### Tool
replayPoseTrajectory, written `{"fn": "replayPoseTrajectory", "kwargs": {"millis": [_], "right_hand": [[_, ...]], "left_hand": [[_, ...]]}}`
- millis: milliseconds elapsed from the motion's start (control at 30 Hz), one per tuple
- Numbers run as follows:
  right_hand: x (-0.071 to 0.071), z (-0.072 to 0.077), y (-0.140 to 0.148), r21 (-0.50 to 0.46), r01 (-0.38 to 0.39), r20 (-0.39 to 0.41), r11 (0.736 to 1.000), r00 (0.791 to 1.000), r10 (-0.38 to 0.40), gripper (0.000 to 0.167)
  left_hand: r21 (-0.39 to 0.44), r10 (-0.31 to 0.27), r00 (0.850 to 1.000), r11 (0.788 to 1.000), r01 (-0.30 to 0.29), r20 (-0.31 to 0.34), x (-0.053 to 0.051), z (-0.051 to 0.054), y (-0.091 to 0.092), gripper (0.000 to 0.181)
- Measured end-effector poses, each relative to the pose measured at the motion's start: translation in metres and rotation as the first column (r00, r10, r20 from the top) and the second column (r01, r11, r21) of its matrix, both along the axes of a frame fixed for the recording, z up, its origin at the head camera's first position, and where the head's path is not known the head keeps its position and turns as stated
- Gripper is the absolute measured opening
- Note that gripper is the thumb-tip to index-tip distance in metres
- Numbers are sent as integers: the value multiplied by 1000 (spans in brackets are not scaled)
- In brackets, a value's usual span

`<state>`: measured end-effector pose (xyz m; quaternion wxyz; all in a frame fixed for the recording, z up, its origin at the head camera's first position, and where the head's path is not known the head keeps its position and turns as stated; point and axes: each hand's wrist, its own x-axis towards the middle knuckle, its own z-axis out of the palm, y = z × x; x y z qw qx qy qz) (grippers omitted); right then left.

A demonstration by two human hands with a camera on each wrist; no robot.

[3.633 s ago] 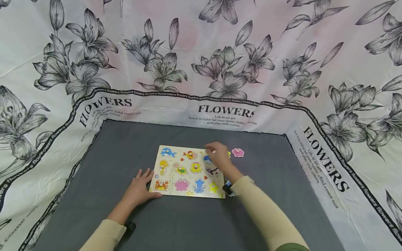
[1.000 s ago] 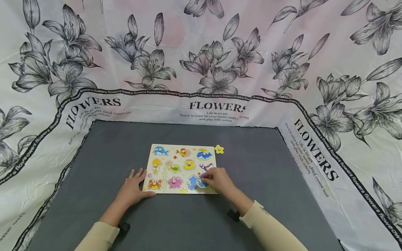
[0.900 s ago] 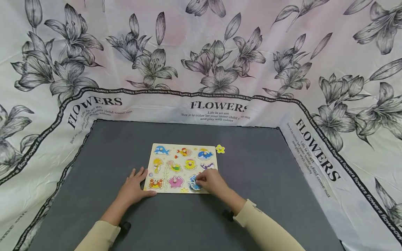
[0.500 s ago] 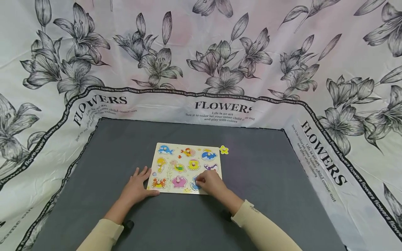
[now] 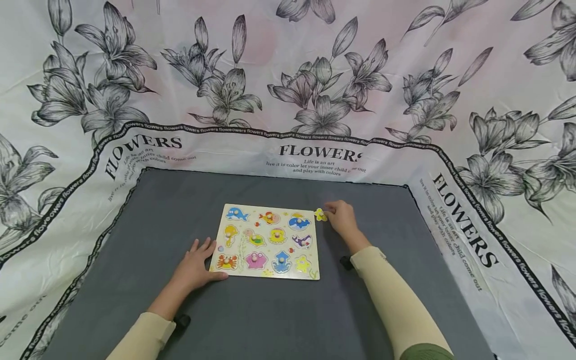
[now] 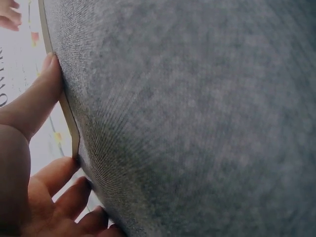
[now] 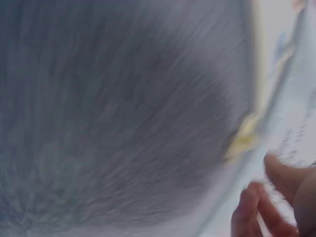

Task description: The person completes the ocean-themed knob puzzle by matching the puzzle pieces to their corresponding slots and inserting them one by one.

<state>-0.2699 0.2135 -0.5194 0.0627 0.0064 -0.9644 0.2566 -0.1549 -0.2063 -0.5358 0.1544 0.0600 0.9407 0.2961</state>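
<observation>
A wooden peg puzzle board (image 5: 265,250) with several sea-animal pieces lies on the grey table. My left hand (image 5: 193,267) rests at the board's left corner, thumb along the near edge and fingers spread by the left side; in the left wrist view the thumb (image 6: 37,98) touches the edge. A yellow star-shaped piece (image 5: 320,215) lies beside the board's far right corner. My right hand (image 5: 343,220) reaches to it, thumb and fingers parted. In the blurred right wrist view the star piece stands apart from the fingertips. A blue squid piece (image 5: 281,262) sits in the board.
At the board's lower right is a yellow star picture (image 5: 303,263) with no knob visible. A flower-printed cloth (image 5: 315,162) rises behind the grey table surface (image 5: 270,320) and along both its sides.
My right hand has let go of the blue squid piece, now seated in the board, and has moved away to the far right, beside the yellow star piece. My left hand has stayed in place.
</observation>
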Motion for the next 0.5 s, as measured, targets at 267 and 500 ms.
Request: {"fn": "replayPoseTrajectory", "kwargs": {"millis": [267, 500], "right_hand": [[-12, -20, 12, 12, -54, 86, 998, 995, 52, 16], [20, 6, -4, -47, -42, 57, 998, 997, 45, 14]], "left_hand": [[28, -16, 1000, 999, 16, -7, 5, -8, -2, 109], [14, -27, 1000, 1000, 27, -14, 0, -6, -6, 110]]}}
